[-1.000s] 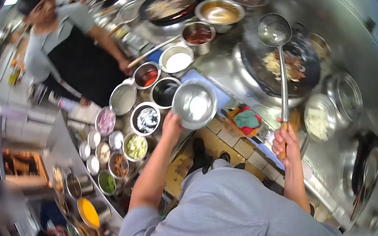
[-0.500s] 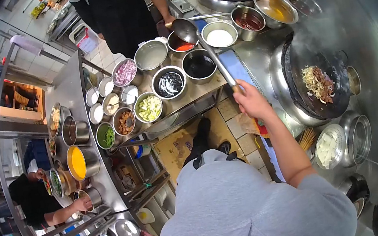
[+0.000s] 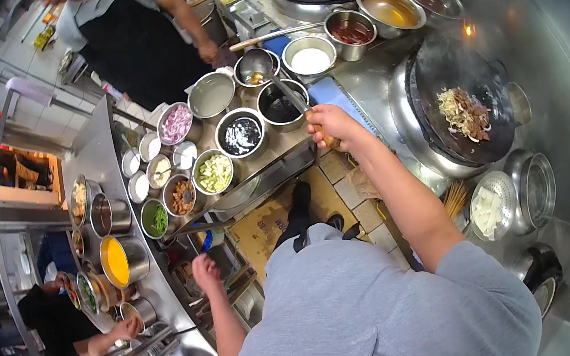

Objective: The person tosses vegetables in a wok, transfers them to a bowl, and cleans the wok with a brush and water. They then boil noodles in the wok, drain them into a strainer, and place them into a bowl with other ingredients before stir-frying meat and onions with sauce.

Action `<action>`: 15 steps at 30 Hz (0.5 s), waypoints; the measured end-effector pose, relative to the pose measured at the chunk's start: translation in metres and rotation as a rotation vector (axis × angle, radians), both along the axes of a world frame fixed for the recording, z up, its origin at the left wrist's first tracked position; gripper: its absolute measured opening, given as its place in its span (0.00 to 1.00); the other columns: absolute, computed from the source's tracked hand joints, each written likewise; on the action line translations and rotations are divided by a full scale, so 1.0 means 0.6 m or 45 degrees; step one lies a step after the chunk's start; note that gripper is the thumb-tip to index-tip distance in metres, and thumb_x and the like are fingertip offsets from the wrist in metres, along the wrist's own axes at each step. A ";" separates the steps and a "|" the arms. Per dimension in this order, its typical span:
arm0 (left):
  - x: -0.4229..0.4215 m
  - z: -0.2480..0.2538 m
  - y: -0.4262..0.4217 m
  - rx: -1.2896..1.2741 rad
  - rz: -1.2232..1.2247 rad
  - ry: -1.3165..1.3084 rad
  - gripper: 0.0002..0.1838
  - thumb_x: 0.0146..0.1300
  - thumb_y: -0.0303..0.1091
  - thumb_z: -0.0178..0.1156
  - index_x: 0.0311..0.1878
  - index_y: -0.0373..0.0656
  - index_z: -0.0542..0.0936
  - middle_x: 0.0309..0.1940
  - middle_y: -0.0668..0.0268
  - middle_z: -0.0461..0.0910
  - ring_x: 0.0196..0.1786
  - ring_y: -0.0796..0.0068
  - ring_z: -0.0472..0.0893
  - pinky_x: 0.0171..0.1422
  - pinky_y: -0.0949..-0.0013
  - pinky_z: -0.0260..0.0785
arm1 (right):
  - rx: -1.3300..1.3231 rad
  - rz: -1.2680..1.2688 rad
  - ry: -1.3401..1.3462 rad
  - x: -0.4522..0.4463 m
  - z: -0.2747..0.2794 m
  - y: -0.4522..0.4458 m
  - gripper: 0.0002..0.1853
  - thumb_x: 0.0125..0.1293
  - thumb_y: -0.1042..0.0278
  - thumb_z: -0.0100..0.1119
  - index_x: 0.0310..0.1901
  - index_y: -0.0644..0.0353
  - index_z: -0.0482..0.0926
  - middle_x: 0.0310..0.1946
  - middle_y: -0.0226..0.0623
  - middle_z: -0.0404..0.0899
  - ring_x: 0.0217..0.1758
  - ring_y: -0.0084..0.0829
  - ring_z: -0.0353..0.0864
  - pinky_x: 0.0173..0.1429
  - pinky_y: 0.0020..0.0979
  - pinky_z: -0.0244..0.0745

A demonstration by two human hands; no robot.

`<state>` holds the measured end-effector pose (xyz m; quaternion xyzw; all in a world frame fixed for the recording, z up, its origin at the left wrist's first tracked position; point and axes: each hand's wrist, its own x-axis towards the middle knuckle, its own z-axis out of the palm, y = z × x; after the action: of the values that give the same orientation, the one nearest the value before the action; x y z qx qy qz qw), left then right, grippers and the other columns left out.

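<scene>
My right hand (image 3: pixel 332 127) is closed round the wooden end of a long-handled ladle (image 3: pixel 290 94). The ladle's bowl dips into a metal pot (image 3: pixel 277 71) at the back of the counter; a little yellow-orange shows by it. Under the ladle's handle stands a pot of dark liquid (image 3: pixel 276 107), with another dark liquid pot (image 3: pixel 240 135) beside it. My left hand (image 3: pixel 207 271) is raised over the counter's near side, fingers curled, with nothing visible in it. Closest to it are pots of green herbs (image 3: pixel 154 218) and brown pieces (image 3: pixel 179 195).
At right, a wok (image 3: pixel 463 111) holds shredded food and meat, steaming slightly. A perforated strainer (image 3: pixel 494 205) with white slices lies nearer me. A flame-like glow (image 3: pixel 468 30) shows behind the wok. Co-workers stand at the back (image 3: pixel 144 38) and left (image 3: pixel 55 320).
My left hand has left the metal bowl at the lower left and come up. The ladle has gone lower into its pot. The back co-worker's hand has let go of the wooden handle.
</scene>
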<state>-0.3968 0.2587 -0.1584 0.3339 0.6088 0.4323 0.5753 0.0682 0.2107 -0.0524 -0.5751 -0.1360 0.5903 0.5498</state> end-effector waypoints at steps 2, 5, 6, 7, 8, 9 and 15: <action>0.092 -0.012 0.034 0.089 -0.369 0.085 0.04 0.62 0.35 0.55 0.35 0.48 0.73 0.18 0.78 0.66 0.18 0.89 0.63 0.19 0.83 0.51 | 0.217 -0.200 0.706 0.011 0.011 -0.021 0.17 0.64 0.71 0.45 0.54 0.61 0.64 0.25 0.30 0.68 0.17 0.14 0.66 0.17 0.19 0.62; 0.255 -0.014 0.048 0.369 -0.858 0.276 0.07 0.62 0.30 0.54 0.43 0.44 0.70 0.17 0.77 0.65 0.19 0.89 0.60 0.22 0.80 0.50 | 0.563 -0.221 1.573 0.020 0.022 -0.085 0.11 0.66 0.68 0.43 0.47 0.61 0.66 0.25 0.28 0.67 0.16 0.13 0.65 0.17 0.20 0.64; 0.314 0.007 0.038 0.344 -1.026 0.212 0.11 0.60 0.27 0.54 0.46 0.44 0.68 0.17 0.77 0.65 0.20 0.88 0.60 0.23 0.80 0.50 | 0.653 -0.243 1.621 0.015 0.032 -0.118 0.12 0.67 0.68 0.41 0.48 0.62 0.66 0.26 0.28 0.67 0.16 0.12 0.65 0.18 0.20 0.65; 0.369 0.008 0.028 0.437 -1.153 0.263 0.14 0.59 0.26 0.54 0.49 0.45 0.67 0.18 0.77 0.65 0.21 0.88 0.61 0.23 0.79 0.50 | 0.752 -0.273 1.661 0.003 0.045 -0.150 0.13 0.67 0.67 0.40 0.50 0.63 0.66 0.27 0.27 0.67 0.16 0.11 0.65 0.18 0.19 0.66; 0.420 0.009 0.013 0.498 -1.306 0.193 0.15 0.59 0.26 0.55 0.50 0.45 0.68 0.18 0.76 0.66 0.21 0.88 0.61 0.23 0.79 0.52 | 0.872 -0.300 1.590 -0.014 0.055 -0.183 0.14 0.68 0.68 0.39 0.51 0.63 0.65 0.26 0.27 0.67 0.16 0.11 0.66 0.17 0.17 0.66; 0.465 0.015 -0.005 0.553 -1.456 0.119 0.16 0.58 0.26 0.55 0.50 0.45 0.68 0.18 0.76 0.66 0.21 0.88 0.61 0.23 0.79 0.53 | 0.958 -0.352 1.502 -0.033 0.061 -0.217 0.14 0.68 0.67 0.41 0.53 0.61 0.64 0.26 0.26 0.66 0.16 0.11 0.65 0.17 0.17 0.66; 0.691 0.105 -0.093 1.255 -2.242 0.218 0.14 0.54 0.30 0.60 0.45 0.45 0.76 0.28 0.65 0.75 0.30 0.73 0.74 0.36 0.71 0.66 | 0.520 -0.978 0.234 -0.172 0.111 -0.328 0.26 0.68 0.69 0.42 0.65 0.56 0.48 0.26 0.29 0.67 0.15 0.18 0.66 0.15 0.22 0.62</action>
<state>0.0181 0.2029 -0.0953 0.8943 -0.0609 0.0320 0.4422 -0.0353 0.0137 0.0141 -0.4086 0.0233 0.3529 0.8414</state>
